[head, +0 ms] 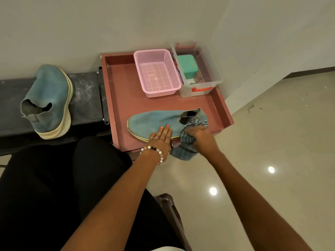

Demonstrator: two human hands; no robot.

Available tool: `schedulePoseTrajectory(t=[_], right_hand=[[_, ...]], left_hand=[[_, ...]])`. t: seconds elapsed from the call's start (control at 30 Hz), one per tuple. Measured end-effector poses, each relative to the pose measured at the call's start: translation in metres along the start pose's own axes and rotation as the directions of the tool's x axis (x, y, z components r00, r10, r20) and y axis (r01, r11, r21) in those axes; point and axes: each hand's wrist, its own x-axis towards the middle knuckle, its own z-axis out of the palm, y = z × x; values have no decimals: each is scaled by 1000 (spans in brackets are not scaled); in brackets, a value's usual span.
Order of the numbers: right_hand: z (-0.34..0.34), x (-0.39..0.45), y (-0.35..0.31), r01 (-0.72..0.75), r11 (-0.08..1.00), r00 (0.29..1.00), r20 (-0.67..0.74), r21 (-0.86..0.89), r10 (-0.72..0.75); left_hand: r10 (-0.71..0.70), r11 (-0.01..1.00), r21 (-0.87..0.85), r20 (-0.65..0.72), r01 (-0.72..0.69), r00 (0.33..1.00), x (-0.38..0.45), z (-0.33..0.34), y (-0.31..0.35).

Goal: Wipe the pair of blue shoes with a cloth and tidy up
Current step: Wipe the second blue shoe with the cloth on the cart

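Note:
One blue shoe (154, 120) lies on its side on the pink tray table (123, 98), toe pointing left. My left hand (161, 138) presses flat on the shoe's near side with straight fingers. My right hand (201, 136) grips a blue striped cloth (186, 142) bunched against the shoe's heel end; part of the cloth hangs over the table's front edge. The second blue shoe (49, 100) sits on a dark bench (85, 95) to the left, toe pointing away from me.
At the back of the tray table stand a pink mesh basket (156, 73) and a clear plastic box (208, 82) holding a green block (187, 67). A white wall rises behind. Glossy tiled floor (262, 160) spreads to the right. My dark-clothed legs fill the lower left.

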Motion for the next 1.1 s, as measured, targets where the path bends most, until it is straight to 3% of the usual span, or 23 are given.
schedulePoseTrajectory(t=[0.07, 0.13, 0.2, 0.27, 0.4, 0.47, 0.5, 0.53, 0.6, 0.67, 0.73, 0.83, 0.9, 0.97, 1.03, 1.1], right_hand=[[-10, -3, 9, -117, 974, 989, 66, -194, 132], [-6, -2, -16, -203, 941, 978, -23, -269, 205], [1, 1, -52, -286, 946, 953, -149, -153, 264], [5, 10, -81, -303, 953, 944, -136, -9, 299], [14, 8, -76, -199, 949, 966, -115, 246, 232], [14, 0, -43, 4, 987, 985, -169, 161, 23], [9, -3, -25, 56, 995, 991, -125, 80, -46], [3, -3, -8, 63, 998, 995, -77, -17, -64], [-10, -4, 4, -58, 978, 998, 9, -201, 61], [-6, -3, -17, -209, 927, 978, -50, -310, 204], [0, 1, -48, -266, 929, 958, -175, -257, 226], [3, 12, -86, -276, 961, 958, -82, -5, 274], [10, 12, -86, -252, 954, 958, -95, 164, 269], [16, 4, -67, -112, 981, 981, -142, 161, 135], [12, 1, -33, 5, 997, 997, -74, 72, 1], [3, 0, -6, -63, 990, 996, -65, -123, 56]], left_hand=[[-6, 1000, -1, -6, 6, 1000, 0, -1, 1], [-5, 1000, -2, -8, 5, 1000, 0, -2, 1], [-14, 1000, -7, -11, 14, 1000, 1, 0, 2], [-20, 1000, 21, -2, 20, 1000, 1, -2, 3], [-7, 999, 49, 28, 6, 1000, 0, -3, 2], [3, 1000, 2, 10, -3, 1000, 0, -2, 1], [7, 1000, -9, 4, -7, 1000, -1, -2, 1], [9, 1000, -8, 2, -8, 1000, -1, -1, 0], [-3, 1000, -8, -5, 3, 1000, -1, -1, 0], [-5, 1000, -10, -12, 5, 1000, 1, -2, 0], [-11, 1000, -22, -7, 11, 1000, 1, -2, 2], [-20, 1000, 15, 11, 20, 1000, 1, -4, 2], [-15, 998, 62, 34, 13, 999, 2, -2, 2], [-12, 999, 39, 22, 11, 1000, 3, 0, 1], [-4, 1000, 0, 6, 4, 1000, 1, 0, 1], [-1, 1000, -12, -5, 1, 1000, 1, 1, 1]])
